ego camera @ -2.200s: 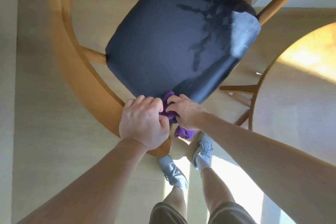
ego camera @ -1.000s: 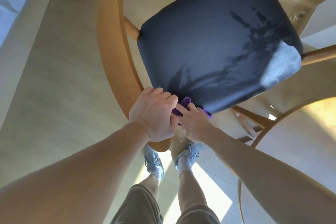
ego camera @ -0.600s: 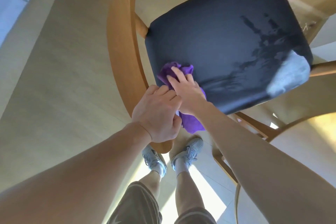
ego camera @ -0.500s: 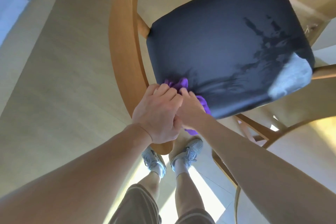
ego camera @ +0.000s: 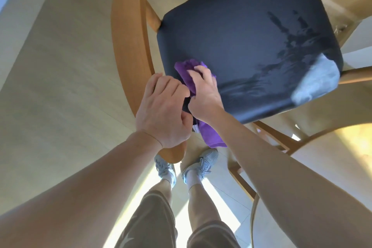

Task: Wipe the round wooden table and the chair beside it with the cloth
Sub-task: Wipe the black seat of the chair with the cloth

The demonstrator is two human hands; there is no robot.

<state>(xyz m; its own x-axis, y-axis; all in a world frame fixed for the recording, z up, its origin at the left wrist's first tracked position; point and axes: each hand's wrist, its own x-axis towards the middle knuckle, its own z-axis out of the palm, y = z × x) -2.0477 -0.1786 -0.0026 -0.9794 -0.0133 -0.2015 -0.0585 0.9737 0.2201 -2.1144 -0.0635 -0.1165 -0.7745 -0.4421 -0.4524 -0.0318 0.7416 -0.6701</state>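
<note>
Head view: right hand fingers curl on purple cloth on seat; left hand fingers grip chair's backrest.

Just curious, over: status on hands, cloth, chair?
Left hand gripping chair back. Right hand pressing purple cloth on seat. Nothing blocking.

The chair stands in front of me, with its seat below my hands. Its curved back rail runs along the left side of the seat. My left hand rests on the near end of that rail. My right hand is just beside it, on the cloth at the near left corner of the seat. Part of the cloth hangs over the seat's edge. The bench is to my right. My feet are on the floor under my hands.
</note>
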